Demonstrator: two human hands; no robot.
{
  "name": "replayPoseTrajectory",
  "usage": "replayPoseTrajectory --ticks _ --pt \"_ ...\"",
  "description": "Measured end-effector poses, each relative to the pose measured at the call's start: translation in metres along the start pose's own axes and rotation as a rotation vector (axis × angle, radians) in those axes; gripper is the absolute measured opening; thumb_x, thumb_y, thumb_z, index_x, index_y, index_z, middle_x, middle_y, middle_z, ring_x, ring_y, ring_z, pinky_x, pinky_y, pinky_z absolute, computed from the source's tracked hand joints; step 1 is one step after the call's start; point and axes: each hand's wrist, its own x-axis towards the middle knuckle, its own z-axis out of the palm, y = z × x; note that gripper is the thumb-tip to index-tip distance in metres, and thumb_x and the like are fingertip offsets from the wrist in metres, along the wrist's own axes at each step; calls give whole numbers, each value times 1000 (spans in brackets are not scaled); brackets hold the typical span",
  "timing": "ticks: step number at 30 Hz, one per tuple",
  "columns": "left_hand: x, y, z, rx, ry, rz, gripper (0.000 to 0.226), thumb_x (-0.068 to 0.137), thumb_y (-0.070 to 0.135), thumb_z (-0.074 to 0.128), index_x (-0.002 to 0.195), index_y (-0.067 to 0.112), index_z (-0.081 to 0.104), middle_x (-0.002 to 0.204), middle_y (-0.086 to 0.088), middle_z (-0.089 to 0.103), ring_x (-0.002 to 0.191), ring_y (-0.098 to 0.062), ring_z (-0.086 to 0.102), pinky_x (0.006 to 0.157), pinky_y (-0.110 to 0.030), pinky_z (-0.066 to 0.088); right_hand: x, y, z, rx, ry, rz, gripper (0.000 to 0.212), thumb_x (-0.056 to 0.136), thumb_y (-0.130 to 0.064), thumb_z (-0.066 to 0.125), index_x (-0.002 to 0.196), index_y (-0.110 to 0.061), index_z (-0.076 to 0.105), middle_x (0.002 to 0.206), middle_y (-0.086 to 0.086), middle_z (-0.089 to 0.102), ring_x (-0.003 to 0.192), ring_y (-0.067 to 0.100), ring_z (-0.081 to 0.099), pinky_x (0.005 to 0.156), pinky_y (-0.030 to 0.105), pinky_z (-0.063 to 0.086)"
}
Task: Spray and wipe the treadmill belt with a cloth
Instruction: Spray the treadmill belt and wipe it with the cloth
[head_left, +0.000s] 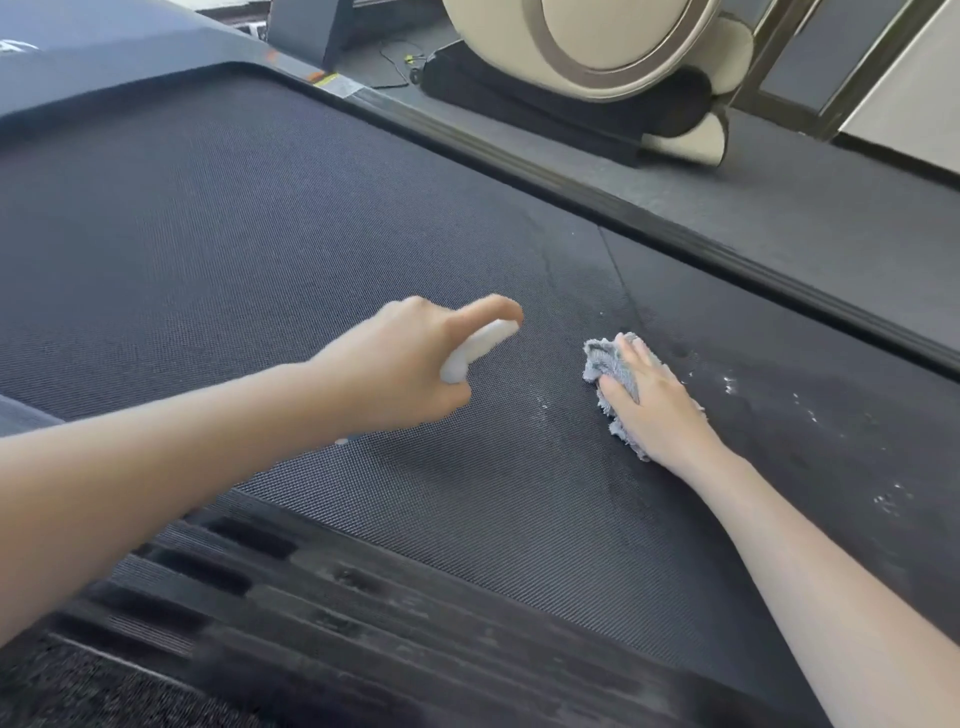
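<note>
The treadmill belt (260, 234) is charcoal with a fine, regular mesh-like weave, and it turns darker at the right, where white flecks (730, 384) speckle it. The spray bottle (478, 348) is white, the cloth (605, 358) pale blue-grey, and the near side rail (311, 597) black with lengthwise ribbing. At the far right an exercise machine (613, 31) is cream with a bronze ring, and a yellow label (324, 80) marks the far rail (571, 176).

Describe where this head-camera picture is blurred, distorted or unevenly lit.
Head view: the left hand and its white spray bottle are smeared by motion; the right hand on the grey cloth is sharper; the bottom-left corner is blurred; the side rail bows slightly from wide-angle distortion; light is soft, no hard shadows.
</note>
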Motion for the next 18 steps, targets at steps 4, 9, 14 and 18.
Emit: replayPoseTrajectory --ticks 4,9,14,18 --pt "8 11 19 7 66 -24 59 75 14 54 125 39 35 72 5 58 61 -22 52 65 -37 51 -11 20 -5 52 16 102 58 99 -42 36 151 -30 13 159 -13 4 147 14 1 117 33 3" --pt "15 11 12 37 48 -32 55 75 13 51 122 36 34 69 3 55 62 -28 53 65 -43 53 -19 27 -9 58 20 123 57 100 -39 35 151 -29 13 158 -13 4 146 13 2 116 32 3" --pt "16 6 -1 84 99 -80 62 75 12 56 127 38 35 64 8 50 64 -26 50 66 -38 51 -21 23 -8 53 38 108 56 101 -36 35 151 -25 14 158 -11 7 146 11 3 115 30 4" --pt "11 4 -13 103 113 -94 62 73 13 56 126 40 37 65 6 51 64 -29 51 66 -40 52 -21 22 -7 52 50 125 55 101 -36 35 151 -25 15 158 -12 7 146 11 3 115 30 5"
